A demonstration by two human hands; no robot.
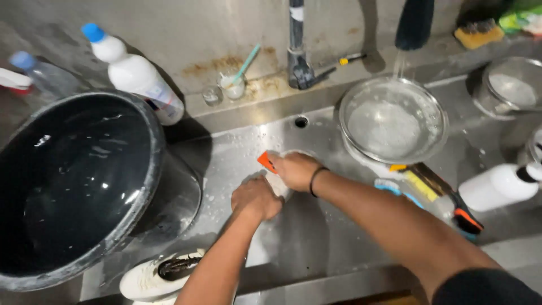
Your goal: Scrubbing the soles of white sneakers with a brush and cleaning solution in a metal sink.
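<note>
The big black tub [73, 181] crowds the steel sink [316, 237] from the left, its rim near the left hand [257, 197], so a wide elbow swing could knock it. The glass bowl [393, 120] under running water may overflow toward the white bottle [497, 186]. Open room lies only toward the near edge. Right hand [294, 169] fingers are closed on an orange-handled tool [266, 161]; left fingers are curled, pressing a white object, mostly hidden
</note>
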